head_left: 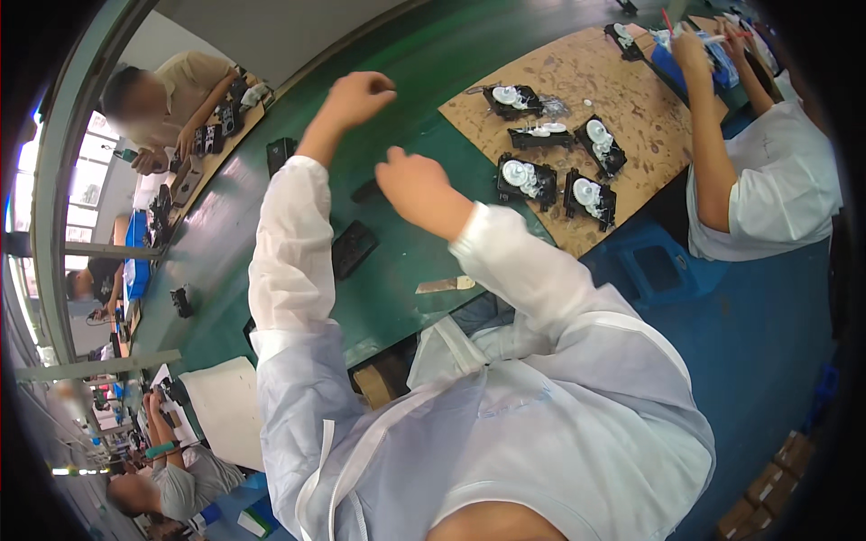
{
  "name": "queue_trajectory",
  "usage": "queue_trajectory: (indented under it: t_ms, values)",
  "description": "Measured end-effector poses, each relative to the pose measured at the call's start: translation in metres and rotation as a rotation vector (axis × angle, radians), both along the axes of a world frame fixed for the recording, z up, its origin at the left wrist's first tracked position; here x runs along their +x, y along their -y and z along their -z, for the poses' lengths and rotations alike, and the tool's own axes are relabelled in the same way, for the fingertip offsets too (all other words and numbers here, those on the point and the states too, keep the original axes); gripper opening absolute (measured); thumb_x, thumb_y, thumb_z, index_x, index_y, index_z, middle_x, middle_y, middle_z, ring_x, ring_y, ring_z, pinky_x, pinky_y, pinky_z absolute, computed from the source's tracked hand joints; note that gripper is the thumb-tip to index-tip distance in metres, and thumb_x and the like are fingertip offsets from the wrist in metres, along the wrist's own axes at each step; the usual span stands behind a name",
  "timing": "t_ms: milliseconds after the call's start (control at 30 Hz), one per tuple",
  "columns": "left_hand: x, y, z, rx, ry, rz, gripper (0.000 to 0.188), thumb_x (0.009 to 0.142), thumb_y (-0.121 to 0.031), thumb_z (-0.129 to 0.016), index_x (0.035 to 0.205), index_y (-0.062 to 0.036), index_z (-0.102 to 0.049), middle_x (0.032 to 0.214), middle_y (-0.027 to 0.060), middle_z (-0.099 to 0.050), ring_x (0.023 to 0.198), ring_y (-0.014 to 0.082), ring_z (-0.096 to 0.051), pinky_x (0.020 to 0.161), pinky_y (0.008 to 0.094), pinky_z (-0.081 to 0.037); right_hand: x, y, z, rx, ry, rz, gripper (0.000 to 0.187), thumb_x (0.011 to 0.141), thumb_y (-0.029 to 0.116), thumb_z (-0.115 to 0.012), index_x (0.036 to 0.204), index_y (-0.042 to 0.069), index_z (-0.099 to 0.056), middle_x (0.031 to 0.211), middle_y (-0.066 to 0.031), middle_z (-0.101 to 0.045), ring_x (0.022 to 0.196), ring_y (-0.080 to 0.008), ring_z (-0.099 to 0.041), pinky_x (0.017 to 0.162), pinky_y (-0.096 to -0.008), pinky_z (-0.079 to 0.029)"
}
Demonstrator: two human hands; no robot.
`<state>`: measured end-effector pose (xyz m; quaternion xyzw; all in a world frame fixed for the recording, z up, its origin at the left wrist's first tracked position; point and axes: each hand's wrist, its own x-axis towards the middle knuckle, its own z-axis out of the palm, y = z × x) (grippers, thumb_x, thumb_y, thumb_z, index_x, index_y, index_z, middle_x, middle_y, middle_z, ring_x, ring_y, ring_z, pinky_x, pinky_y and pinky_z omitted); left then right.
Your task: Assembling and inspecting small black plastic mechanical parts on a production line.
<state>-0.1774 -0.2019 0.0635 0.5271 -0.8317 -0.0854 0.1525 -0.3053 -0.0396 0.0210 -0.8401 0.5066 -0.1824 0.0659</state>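
Note:
My left hand (358, 98) is raised over the green table (401, 257), its fingers curled in toward the thumb. Nearer to me and to its right, my right hand (417, 187) is closed, with the fingers bent under. Whatever either hand may hold is hidden or too small to make out. Just left of my right fingers shows a dark part (365, 192); whether they touch it I cannot tell. A black plastic housing (354, 249) lies on the table by my left forearm. Another black part (280, 155) sits beyond that forearm, to the left.
Several black housings with white gears (528, 180) lie on a brown board (631, 95) at right. A scraper-like flat blade (445, 285) rests near the table's front edge. Beside a blue stool (654, 266), a co-worker (767, 171) works at right; other people sit along the left.

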Motion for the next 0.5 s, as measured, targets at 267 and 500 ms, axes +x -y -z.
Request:
queue_trajectory:
  t_ms: [267, 500]
  values:
    - [-0.131, -0.025, 0.065, 0.164, 0.106, 0.266, 0.029, 0.081, -0.028, -0.074, 0.101, -0.0069, -0.075, 0.084, 0.005, -0.071, 0.071, 0.0208, -0.063, 0.073, 0.0348, -0.051, -0.092, -0.083, 0.0, -0.068, 0.36, 0.217, 0.02, 0.076, -0.001, -0.062, 0.095, -0.005, -0.054, 0.123, -0.0299, -0.051, 0.067, -0.0434, -0.063, 0.068, -0.0473, -0.056]
    - [-0.122, -0.007, 0.077, -0.066, -0.217, 0.308, 0.02, 0.083, -0.027, -0.073, 0.092, -0.0097, -0.077, 0.082, 0.0031, -0.069, 0.071, 0.022, -0.06, 0.075, 0.0377, -0.045, -0.099, -0.097, 0.002, -0.035, 0.41, 0.21, 0.023, 0.079, 0.002, -0.065, 0.1, -0.003, -0.056, 0.137, -0.0323, -0.045, 0.078, -0.0418, -0.067, 0.072, -0.0439, -0.056]
